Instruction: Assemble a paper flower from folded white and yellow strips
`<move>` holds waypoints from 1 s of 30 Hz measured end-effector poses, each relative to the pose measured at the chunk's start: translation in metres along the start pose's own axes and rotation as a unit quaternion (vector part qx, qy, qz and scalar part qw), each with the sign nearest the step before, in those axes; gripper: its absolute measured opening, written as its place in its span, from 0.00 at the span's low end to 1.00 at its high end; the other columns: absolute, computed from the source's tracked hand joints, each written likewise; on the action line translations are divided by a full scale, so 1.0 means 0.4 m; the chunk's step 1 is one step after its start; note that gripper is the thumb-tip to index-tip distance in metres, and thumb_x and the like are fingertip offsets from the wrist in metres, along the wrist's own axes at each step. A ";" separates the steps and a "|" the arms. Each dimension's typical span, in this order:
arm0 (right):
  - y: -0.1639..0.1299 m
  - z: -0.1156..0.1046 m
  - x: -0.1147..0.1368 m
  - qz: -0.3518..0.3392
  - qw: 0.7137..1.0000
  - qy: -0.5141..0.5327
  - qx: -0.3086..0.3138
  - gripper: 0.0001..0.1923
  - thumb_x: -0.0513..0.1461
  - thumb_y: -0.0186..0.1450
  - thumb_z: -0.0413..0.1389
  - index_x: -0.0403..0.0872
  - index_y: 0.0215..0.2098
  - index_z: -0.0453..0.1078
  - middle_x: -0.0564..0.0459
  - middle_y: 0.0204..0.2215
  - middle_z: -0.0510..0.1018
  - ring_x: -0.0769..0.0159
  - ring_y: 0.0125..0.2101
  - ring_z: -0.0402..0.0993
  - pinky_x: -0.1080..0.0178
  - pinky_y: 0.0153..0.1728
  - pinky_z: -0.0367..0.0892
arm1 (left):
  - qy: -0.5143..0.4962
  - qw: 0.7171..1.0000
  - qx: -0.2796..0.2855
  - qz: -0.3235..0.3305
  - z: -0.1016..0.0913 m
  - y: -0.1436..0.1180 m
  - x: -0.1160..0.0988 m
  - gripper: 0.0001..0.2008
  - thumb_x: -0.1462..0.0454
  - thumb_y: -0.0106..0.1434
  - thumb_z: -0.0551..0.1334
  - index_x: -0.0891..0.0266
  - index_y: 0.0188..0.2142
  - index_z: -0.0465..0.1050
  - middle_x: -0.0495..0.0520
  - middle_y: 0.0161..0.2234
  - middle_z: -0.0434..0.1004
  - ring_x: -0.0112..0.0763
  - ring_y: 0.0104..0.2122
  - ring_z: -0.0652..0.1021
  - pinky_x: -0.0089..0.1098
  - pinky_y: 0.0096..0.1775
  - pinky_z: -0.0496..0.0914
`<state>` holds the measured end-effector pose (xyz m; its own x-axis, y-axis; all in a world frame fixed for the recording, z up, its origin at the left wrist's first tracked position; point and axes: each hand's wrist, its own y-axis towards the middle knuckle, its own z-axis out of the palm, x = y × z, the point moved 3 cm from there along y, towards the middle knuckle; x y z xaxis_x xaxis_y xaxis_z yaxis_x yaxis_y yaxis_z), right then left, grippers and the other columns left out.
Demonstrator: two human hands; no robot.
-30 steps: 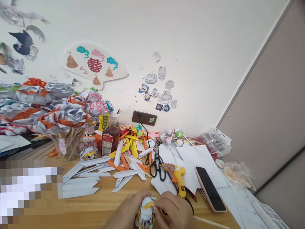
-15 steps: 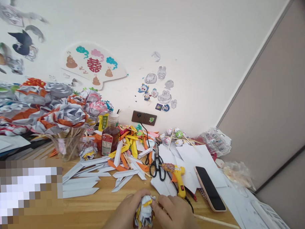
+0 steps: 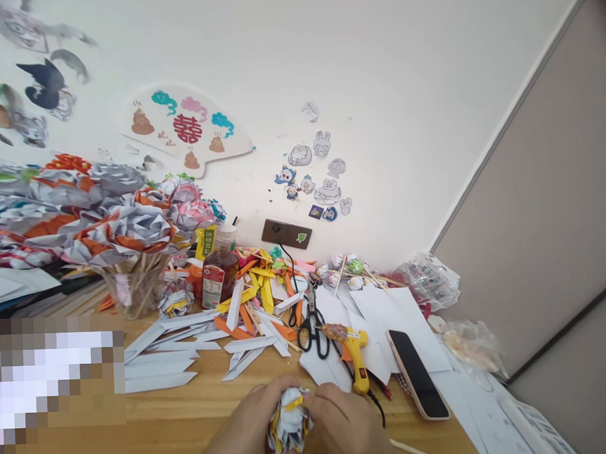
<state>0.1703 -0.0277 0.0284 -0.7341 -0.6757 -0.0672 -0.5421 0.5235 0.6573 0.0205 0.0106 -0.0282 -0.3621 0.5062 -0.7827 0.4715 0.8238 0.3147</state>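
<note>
A small folded paper flower [image 3: 288, 421], white with yellow and orange edges, sits between both my hands at the bottom of the view over the wooden table [image 3: 190, 416]. My left hand [image 3: 248, 427] cups its left side. My right hand [image 3: 342, 425] grips its right side with curled fingers. A wooden stick [image 3: 410, 450] runs out to the right below my right hand. Just beyond my hands lie a yellow glue gun [image 3: 356, 357] and black scissors [image 3: 312, 329].
Folded white, orange and yellow paper strips [image 3: 227, 329] cover the table's middle. A glass jar [image 3: 136, 292] of large paper flowers stands at the left beside a bottle [image 3: 220, 269]. A phone [image 3: 416, 374] lies on white sheets at the right. The wall carries stickers and a socket [image 3: 286, 233].
My right hand has shifted slightly over the flower, closing in on its right side. The stick's visible end has dropped lower in the view. Nothing else has moved.
</note>
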 end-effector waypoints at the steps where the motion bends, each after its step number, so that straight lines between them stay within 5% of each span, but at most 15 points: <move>1: -0.002 0.003 -0.004 0.022 0.999 0.037 0.014 0.22 0.40 0.74 0.35 0.46 0.35 0.70 0.53 0.23 0.76 0.71 0.19 0.73 0.72 0.18 0.63 | 0.000 1.000 0.000 -0.001 0.000 0.000 0.001 0.31 0.73 0.45 0.61 0.55 0.50 0.64 0.54 0.45 0.78 0.43 0.45 0.77 0.37 0.46 0.71; 30: -0.043 0.030 -0.046 0.251 0.952 0.166 0.060 0.06 0.38 0.60 0.56 0.49 0.36 0.71 0.58 0.22 0.73 0.68 0.21 0.70 0.71 0.21 0.62 | 0.018 0.999 0.019 0.019 -0.003 -0.004 -0.017 0.32 0.74 0.44 0.61 0.54 0.50 0.66 0.54 0.45 0.78 0.44 0.45 0.77 0.37 0.45 0.71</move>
<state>0.1880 -0.0181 0.0095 -0.7543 -0.4411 0.4863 -0.2149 0.8657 0.4520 0.0212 0.0063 -0.0227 -0.3719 0.5458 -0.7509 0.5148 0.7944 0.3224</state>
